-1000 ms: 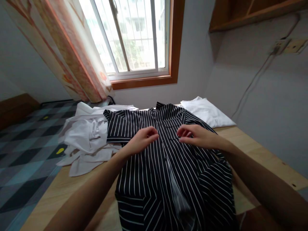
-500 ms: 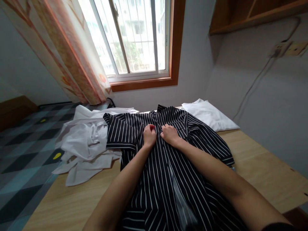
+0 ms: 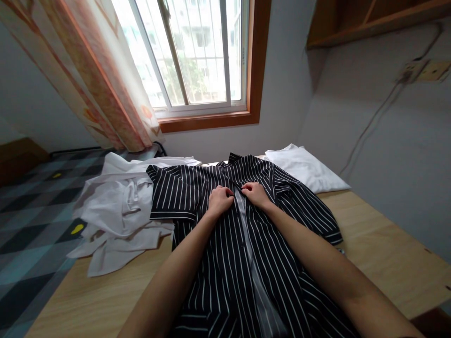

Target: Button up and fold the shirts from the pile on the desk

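A black shirt with white stripes [image 3: 218,263] lies face up on a wooden table [image 3: 384,234], collar toward the window and short sleeves out to the sides. Its front is parted down the middle, and the greyish inside shows in the gap. My left hand [image 3: 221,200] pinches the left front edge at chest height. Across the gap, my right hand [image 3: 256,194] grips the other front edge, fingers curled in. Any buttons under the fingertips are too small to make out.
Crumpled white clothing [image 3: 123,206] lies at the table's left, reaching over a checked bedspread [image 3: 31,234]. Folded white cloth [image 3: 303,166] sits at the far right corner. Beyond are a window [image 3: 197,56], a curtain [image 3: 116,89] and a wall cable [image 3: 366,131].
My hands have moved slightly apart, drawing the shirt's front edges away from each other. The gap between them now opens further up toward the collar.
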Demonstrator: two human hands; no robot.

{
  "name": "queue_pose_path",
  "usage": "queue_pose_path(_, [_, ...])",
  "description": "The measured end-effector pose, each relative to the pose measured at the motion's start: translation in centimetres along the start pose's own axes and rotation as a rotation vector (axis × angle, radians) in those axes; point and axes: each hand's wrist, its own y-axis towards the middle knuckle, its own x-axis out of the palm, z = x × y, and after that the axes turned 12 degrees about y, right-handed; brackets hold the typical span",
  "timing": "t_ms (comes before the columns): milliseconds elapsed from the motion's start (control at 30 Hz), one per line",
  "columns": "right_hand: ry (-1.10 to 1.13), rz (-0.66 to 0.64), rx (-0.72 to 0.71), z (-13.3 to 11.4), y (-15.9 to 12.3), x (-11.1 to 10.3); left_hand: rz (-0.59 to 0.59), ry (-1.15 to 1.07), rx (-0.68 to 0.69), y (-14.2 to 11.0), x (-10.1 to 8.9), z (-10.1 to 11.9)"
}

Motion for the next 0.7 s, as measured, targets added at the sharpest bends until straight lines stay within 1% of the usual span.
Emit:
queue_pose_path(100, [0.082,-0.044,0.021,0.2,0.2,-0.1,-0.024,0.058,0.006,-0.3,-0.1,0.0])
queue_pose_path(200, [0.197,-0.100,0.046,0.3,0.4,-0.4,-0.024,0.122,0.000,-0.5,-0.2,0.0])
queue_pose_path(300, [0.279,-0.107,0.068,0.1,0.3,-0.7,-0.009,0.109,0.004,-0.3,-0.1,-0.2])
queue_pose_path(367, [0.315,-0.106,0.075,-0.1,0.3,-0.7,0.000,-0.028,-0.022,0.1,0.1,-0.4])
queue_pose_path(467, [0.378,-0.114,0.116,-0.7,0.4,-0.6,0.004,-0.399,-0.077,0.9,0.6,-0.9])
queue_pose_path(533, [0.414,-0.110,0.150,-1.1,0.6,-0.5,0.006,-0.596,-0.087,1.3,0.8,-1.2])
queue_pose_path(600, [0.426,-0.070,0.150,-1.6,0.6,-0.3,0.015,-0.672,-0.093,1.5,1.0,-1.3])
queue_pose_path(700, [0.413,-0.020,0.118,-2.1,0.5,0.0,0.027,-0.661,-0.109,1.3,1.0,-1.2])
